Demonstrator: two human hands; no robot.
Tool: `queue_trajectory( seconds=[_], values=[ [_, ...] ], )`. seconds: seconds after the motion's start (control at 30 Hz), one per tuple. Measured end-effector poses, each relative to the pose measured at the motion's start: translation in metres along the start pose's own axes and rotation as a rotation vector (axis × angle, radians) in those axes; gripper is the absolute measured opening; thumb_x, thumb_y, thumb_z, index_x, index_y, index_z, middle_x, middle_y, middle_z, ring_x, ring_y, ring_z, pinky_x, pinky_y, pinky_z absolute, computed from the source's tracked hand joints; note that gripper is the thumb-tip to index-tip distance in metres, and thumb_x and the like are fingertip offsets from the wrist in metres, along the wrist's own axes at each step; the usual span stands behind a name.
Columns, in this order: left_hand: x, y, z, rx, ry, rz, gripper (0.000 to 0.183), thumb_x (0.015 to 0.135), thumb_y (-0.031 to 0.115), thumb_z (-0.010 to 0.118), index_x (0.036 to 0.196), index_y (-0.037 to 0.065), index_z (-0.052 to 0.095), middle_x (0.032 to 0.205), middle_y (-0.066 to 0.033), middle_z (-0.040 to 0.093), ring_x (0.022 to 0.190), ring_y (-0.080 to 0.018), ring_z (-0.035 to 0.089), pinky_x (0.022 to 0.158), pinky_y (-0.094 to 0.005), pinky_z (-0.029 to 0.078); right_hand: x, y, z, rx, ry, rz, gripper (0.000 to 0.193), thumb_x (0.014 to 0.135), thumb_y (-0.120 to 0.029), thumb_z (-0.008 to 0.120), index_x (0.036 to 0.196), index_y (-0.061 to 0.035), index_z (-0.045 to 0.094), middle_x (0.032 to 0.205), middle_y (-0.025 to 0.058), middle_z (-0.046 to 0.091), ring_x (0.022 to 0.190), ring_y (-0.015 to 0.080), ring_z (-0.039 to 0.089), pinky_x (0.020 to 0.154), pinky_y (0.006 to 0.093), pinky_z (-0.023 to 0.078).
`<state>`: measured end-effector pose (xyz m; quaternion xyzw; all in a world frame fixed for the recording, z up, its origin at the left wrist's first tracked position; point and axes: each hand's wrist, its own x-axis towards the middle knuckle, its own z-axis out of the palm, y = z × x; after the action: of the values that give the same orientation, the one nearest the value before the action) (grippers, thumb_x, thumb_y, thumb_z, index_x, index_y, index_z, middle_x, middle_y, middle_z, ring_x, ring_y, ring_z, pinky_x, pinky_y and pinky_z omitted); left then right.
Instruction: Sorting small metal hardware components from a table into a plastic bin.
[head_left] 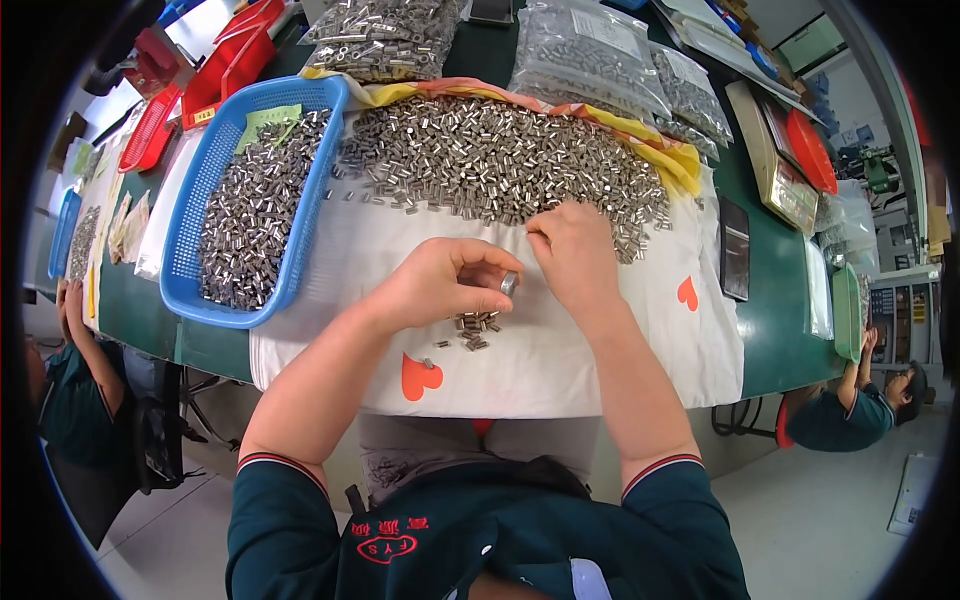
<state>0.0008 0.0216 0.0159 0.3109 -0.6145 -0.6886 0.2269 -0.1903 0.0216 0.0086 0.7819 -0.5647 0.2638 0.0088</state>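
Observation:
My left hand (440, 282) is closed, thumb and forefinger pinching a short silver metal cylinder (509, 284) above the white cloth (350, 240). Just beneath it lies a small heap of metal cylinders (472, 328), with a few loose ones beside. To its right, my right hand (573, 248) has its fingers curled together at the near edge of a broad pile of shiny metal cylinders (480, 160). Whatever those fingertips may hold is hidden. The two hands are close but apart.
On the left stands a blue perforated basket (178, 250) full of metal cylinders. Clear bags (590, 55) of parts line the back. A dark phone-like slab (734, 245) and a scale (780, 170) lie on the right. Co-workers (850, 425) sit at both sides.

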Motion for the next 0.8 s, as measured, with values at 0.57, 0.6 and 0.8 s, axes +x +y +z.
queue_trajectory(
  seconds=[0.57, 0.6, 0.8],
  values=[
    [0.006, -0.005, -0.004, -0.234, 0.190, -0.009, 0.039, 0.074, -0.005, 0.062, 0.111, -0.004, 0.051, 0.092, -0.0076, 0.060, 0.080, -0.0126, 0.059, 0.073, -0.0256, 0.051, -0.004, -0.021, -0.029, 0.816, -0.221, 0.241, 0.007, 0.072, -0.004, 0.061, 0.078, -0.0008, 0.061, 0.077, 0.0049, 0.062, 0.071, 0.0127, 0.059, 0.064, 0.0249, 0.047],
    [0.007, -0.006, -0.004, -0.234, 0.190, -0.010, 0.039, 0.074, -0.005, 0.062, 0.111, -0.004, 0.051, 0.092, -0.0076, 0.060, 0.080, -0.0126, 0.059, 0.073, -0.0256, 0.051, -0.004, -0.021, -0.029, 0.813, -0.219, 0.254, 0.007, 0.072, -0.004, 0.061, 0.078, -0.0007, 0.061, 0.077, 0.0050, 0.062, 0.071, 0.0128, 0.059, 0.064, 0.0249, 0.047],
    [0.008, -0.010, -0.002, -0.143, 0.240, -0.013, 0.036, 0.073, -0.006, 0.063, 0.108, -0.005, 0.054, 0.091, -0.0083, 0.061, 0.080, -0.0120, 0.060, 0.073, -0.0246, 0.051, -0.008, -0.026, -0.022, 0.487, -0.073, 0.015, 0.005, 0.069, -0.005, 0.061, 0.073, -0.0026, 0.058, 0.072, 0.0075, 0.059, 0.067, 0.0218, 0.057, 0.061, 0.0307, 0.045]
  ],
)
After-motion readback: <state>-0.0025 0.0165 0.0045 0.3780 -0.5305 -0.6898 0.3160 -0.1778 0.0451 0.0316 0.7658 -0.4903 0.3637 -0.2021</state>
